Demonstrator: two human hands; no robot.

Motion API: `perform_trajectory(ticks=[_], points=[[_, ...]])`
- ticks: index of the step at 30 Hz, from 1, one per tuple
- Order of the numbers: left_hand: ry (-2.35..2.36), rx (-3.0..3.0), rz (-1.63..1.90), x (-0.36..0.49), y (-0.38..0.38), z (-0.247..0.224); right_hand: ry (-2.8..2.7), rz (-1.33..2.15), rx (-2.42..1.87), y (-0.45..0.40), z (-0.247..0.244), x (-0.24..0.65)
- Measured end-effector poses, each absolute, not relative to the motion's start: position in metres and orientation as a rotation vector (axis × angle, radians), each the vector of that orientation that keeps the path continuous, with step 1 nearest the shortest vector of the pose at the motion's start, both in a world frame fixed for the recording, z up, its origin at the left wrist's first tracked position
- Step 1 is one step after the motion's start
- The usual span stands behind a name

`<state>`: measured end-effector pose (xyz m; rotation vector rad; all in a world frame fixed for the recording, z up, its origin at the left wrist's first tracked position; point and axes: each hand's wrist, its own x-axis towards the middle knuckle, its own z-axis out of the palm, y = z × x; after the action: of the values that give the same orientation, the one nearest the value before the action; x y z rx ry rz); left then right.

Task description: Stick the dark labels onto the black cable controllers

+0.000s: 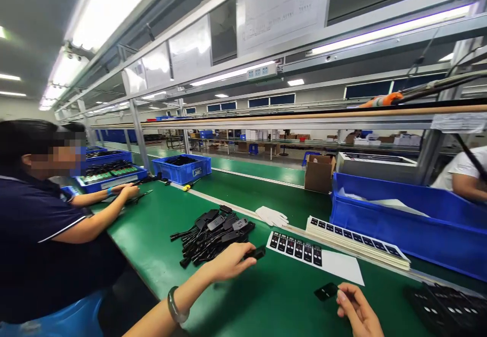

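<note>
My left hand (231,262), with a bracelet at its wrist, is closed on a small black plastic device (255,254) above the green table. A thin black label (326,291) with small light marks is pinched between the thumb and fingers of my right hand (356,307). Beyond my left hand lies a heap of black devices with handles or cables (216,233). Between and beyond my hands is a white label sheet (342,266), part bare and part covered with several black labels. More black devices (445,306) lie to the right of my right hand, partly cut off.
Stacked label sheets (357,245) lie before a large blue bin (395,225). A white glove (272,216) rests at the ledge. A blue crate (182,168) and a yellow-handled tool (190,184) are farther left. A co-worker (41,215) works at the left; another person's arm (466,184) shows right.
</note>
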<state>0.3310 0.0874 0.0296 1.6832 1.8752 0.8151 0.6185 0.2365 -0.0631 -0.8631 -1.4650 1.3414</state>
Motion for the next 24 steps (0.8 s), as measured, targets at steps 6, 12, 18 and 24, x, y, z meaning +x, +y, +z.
perform_trajectory(ticks=[6, 12, 18, 24], points=[[1.31, 1.196, 1.049, 0.423, 0.161, 0.002, -1.291, 1.387, -0.811, 0.249, -0.042, 0.635], [0.934, 0.723, 1.239, 0.473, 0.184, -0.034, -1.21, 1.344, -0.738, 0.247, -0.028, 0.645], [0.846, 0.798, 1.204, 0.471, 0.165, -0.036, -1.256, 1.433, -0.743, 0.235, -0.02, 0.648], [0.792, 0.762, 1.135, 0.476, 0.159, -0.035, -1.358, 1.453, -0.813, 0.228, -0.022, 0.645]])
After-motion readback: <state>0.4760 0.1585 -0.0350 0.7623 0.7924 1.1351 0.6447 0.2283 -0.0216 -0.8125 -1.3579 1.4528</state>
